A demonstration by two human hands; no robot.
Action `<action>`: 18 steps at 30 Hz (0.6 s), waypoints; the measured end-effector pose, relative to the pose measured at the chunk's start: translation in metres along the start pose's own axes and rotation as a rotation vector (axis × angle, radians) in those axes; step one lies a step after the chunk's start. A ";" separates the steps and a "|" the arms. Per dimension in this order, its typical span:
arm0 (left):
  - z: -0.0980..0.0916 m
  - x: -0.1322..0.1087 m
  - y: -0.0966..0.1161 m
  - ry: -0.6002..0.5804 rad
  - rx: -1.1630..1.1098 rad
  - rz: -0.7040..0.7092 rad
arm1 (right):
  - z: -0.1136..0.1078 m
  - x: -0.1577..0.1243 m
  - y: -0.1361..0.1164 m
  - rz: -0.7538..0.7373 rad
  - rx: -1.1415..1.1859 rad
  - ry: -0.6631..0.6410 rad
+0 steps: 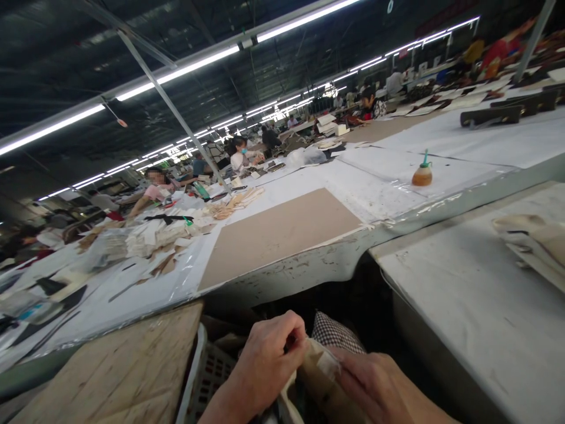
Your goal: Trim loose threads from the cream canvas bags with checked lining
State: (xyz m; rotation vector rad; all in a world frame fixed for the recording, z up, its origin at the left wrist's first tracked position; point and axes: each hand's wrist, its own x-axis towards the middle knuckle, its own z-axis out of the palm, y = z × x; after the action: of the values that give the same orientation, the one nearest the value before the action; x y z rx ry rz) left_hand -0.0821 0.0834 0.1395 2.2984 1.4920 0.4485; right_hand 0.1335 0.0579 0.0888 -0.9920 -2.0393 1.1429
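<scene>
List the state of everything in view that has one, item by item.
Left hand: closed, pinching the cream fabric.
Right hand: gripping the same piece.
Cream fabric: held between both hands.
Bottle: upright, part-filled with amber liquid.
Brown sheet: lying flat.
Ceiling lights: lit.

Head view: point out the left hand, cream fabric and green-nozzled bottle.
Left hand point(274, 348): head view, back of the hand.
Cream fabric point(318, 380): head view, surface between the hands.
Green-nozzled bottle point(422, 176): head view, amber body.

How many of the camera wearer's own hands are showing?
2: the left hand, nearer the white plastic basket, and the right hand, across the pale fabric that both hold.
</scene>
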 end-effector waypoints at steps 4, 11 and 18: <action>-0.003 -0.003 0.007 -0.020 -0.072 -0.057 | -0.016 0.009 -0.004 0.052 0.079 -0.108; -0.005 0.000 0.021 -0.021 -0.082 -0.155 | 0.014 0.038 -0.002 -0.032 -0.086 0.127; 0.002 -0.026 0.022 0.044 -0.179 -0.334 | 0.025 0.041 0.003 -0.031 -0.161 0.150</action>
State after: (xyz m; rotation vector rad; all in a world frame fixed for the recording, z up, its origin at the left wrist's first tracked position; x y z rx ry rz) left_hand -0.0743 0.0507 0.1460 1.8691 1.7388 0.5154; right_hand 0.0929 0.0819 0.0798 -1.0859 -2.0416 0.8714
